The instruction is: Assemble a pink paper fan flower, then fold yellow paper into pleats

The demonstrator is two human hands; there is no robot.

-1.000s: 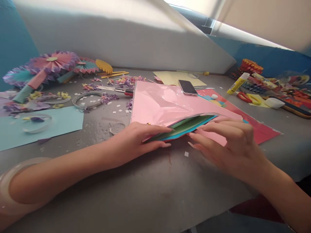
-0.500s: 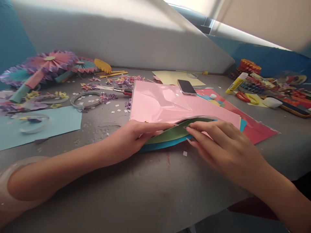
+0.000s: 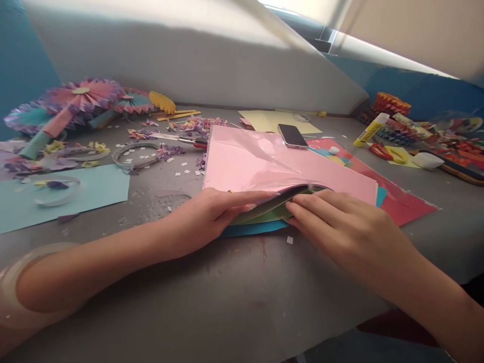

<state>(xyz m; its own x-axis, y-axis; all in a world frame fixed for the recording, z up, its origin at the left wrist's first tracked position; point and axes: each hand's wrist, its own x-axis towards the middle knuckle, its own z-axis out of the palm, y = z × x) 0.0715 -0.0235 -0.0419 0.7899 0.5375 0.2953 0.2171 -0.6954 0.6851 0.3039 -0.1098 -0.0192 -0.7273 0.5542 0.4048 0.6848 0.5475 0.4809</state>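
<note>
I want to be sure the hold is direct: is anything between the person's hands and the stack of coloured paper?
Nothing visible does. The fingers of the left hand and those of the right hand lie directly on the curled near edge of the stack of coloured paper, above its blue sheet.

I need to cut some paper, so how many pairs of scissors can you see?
2: the red-handled scissors lie just left of the pink sheet, and a second pair lies at far right, near the glue stick. More may be hidden in the clutter.
</note>
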